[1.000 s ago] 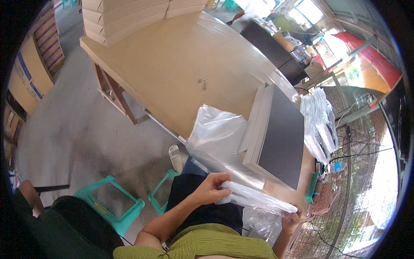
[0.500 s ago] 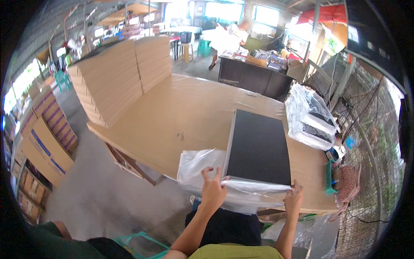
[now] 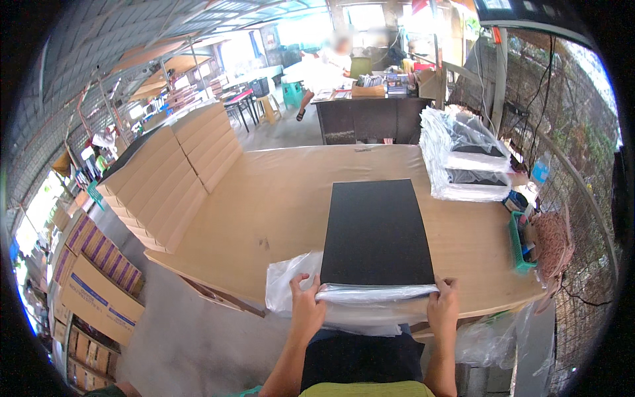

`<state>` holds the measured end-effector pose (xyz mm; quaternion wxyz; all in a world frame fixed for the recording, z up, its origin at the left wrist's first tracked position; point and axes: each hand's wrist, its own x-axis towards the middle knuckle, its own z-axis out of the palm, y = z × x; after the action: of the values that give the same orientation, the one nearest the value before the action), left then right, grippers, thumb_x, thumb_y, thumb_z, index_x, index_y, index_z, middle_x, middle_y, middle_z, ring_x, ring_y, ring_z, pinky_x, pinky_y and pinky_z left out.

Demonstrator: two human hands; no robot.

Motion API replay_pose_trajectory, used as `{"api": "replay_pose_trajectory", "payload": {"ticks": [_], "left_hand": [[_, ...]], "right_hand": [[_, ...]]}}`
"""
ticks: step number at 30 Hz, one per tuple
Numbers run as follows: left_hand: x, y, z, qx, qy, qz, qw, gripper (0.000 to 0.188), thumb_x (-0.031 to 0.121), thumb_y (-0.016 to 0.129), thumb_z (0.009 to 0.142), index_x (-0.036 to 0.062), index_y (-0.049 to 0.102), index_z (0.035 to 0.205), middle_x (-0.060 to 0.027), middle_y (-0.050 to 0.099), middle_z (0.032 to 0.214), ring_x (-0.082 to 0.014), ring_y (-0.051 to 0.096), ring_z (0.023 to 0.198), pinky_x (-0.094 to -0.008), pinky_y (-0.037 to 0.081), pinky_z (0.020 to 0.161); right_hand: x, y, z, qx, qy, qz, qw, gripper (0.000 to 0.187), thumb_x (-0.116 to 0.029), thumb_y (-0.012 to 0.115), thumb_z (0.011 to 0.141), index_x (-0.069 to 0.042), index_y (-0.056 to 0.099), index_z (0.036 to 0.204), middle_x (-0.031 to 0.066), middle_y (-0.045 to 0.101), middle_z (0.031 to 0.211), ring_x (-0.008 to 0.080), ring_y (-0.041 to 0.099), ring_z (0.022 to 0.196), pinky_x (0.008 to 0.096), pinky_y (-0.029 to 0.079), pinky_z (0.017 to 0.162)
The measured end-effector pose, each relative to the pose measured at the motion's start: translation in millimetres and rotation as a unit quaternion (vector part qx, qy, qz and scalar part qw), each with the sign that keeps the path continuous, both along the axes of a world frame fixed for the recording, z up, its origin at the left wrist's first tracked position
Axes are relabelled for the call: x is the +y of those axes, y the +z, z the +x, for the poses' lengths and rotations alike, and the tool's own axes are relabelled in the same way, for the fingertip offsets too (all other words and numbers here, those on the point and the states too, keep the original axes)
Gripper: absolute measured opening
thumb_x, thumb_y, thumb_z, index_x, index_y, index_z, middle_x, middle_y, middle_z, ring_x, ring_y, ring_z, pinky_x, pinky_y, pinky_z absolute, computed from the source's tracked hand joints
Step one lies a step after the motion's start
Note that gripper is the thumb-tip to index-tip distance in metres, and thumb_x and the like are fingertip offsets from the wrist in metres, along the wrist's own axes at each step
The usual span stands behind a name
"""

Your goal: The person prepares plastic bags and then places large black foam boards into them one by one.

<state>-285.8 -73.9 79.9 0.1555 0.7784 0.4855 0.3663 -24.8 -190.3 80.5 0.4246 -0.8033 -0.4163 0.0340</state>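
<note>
A flat black rectangular board lies on the tan-covered table in front of me. Along its near edge runs a clear plastic bag, its mouth bunched in folds against the board and the rest hanging over the table edge. My left hand pinches the bag at the board's near left corner, the forefinger bent up. At the near right corner, my right hand grips the other end of the plastic between thumb and fingers. Whether the board's edge is inside the bag I cannot tell.
Tall stacks of tan boxes stand on the table's left. At the back right lie plastic-wrapped black boards. A green basket sits at the right edge. Beyond the table, a person sits by a dark desk. Cartons stand at left.
My view has turned and tilted up, so the table looks shifted. Both hands keep hold of the plastic, and its folds now lie straighter along the board's near edge.
</note>
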Motion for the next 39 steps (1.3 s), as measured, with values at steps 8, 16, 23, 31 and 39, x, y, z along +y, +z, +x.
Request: {"api": "replay_pose_trajectory", "payload": {"ticks": [8,16,23,31,39], "left_hand": [[-14.7,32.6,-7.8,-0.044,0.013,-0.039,0.998,0.041,0.002,0.06,0.082,0.0013,0.059,0.123,-0.0185,0.062,0.089,-0.0326,0.061,0.083,-0.0378,0.048,0.075],[-17.1,45.6,-36.2,-0.176,0.001,-0.207,0.962,0.056,-0.01,0.052,0.074,0.0056,0.057,0.128,-0.0078,0.07,0.096,-0.0132,0.066,0.082,-0.0274,0.05,0.068],[-11.5,70.0,-39.6,-0.557,-0.254,-0.324,0.722,0.066,0.008,0.065,0.073,0.0047,0.048,0.136,-0.0133,0.047,0.138,-0.0187,0.063,0.098,-0.0316,0.043,0.094],[81.5,196.0,-25.7,-0.498,-0.405,-0.2,0.74,0.078,0.042,0.051,0.093,0.0037,0.013,0.149,-0.0132,0.042,0.14,-0.0256,0.054,0.112,-0.0383,0.046,0.093],[160.8,269.5,43.5,-0.418,-0.287,0.035,0.861,0.079,0.013,0.066,0.087,0.0027,0.017,0.149,-0.0094,0.053,0.124,-0.0111,0.052,0.105,-0.0265,0.041,0.09]], "right_hand": [[-15.6,14.7,-0.1,0.114,-0.012,0.09,0.989,0.029,0.004,0.058,0.072,0.005,0.065,0.1,0.0144,0.058,0.099,0.0233,0.061,0.073,0.033,0.049,0.064],[-30.9,-12.6,8.1,0.544,0.094,0.284,0.784,0.008,-0.001,0.064,0.069,-0.002,0.056,0.072,0.0026,0.056,0.062,0.012,0.053,0.054,0.0243,0.044,0.055],[-26.8,28.8,-4.1,0.374,0.101,0.457,0.801,0.025,-0.021,0.072,0.078,-0.003,0.065,0.093,0.0189,0.061,0.1,0.0279,0.059,0.106,0.0388,0.043,0.096],[46.6,176.1,49.4,0.121,0.162,0.454,0.868,0.023,-0.016,0.078,0.074,-0.001,0.063,0.083,-0.0006,0.06,0.07,0.0088,0.059,0.066,0.0222,0.048,0.067],[142.7,259.3,77.5,0.235,0.314,0.506,0.768,0.019,-0.007,0.075,0.079,0.004,0.066,0.092,0.0076,0.069,0.082,0.008,0.061,0.07,0.0212,0.047,0.064]]}}
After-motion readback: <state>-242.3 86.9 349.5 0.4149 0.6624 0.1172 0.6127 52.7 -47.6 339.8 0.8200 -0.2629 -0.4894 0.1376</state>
